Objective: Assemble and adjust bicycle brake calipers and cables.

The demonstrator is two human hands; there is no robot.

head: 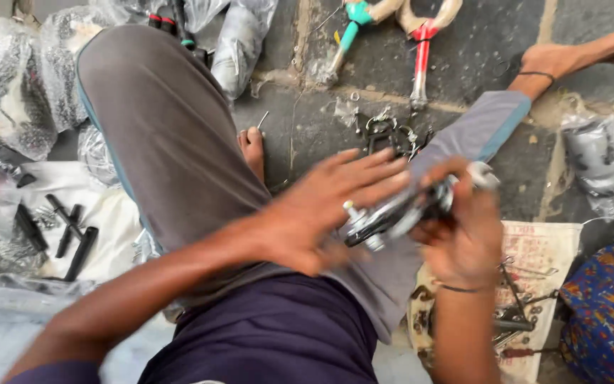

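- Far left, on cloth on floor: black rods (72, 231), plastic-wrapped parts (8, 85).
- Left hand (328, 213): fingers spread flat, pressing on metal assembly (399, 212) over the lap.
- Right hand (463, 235): curled tight round assy's right end; blurred.
- Step, I'd say: fitting/adjusting the part; next move needs steady grip.
- Behind: pliers (421, 43) w/ red handles on stone floor (477, 64); outdoors, seated.
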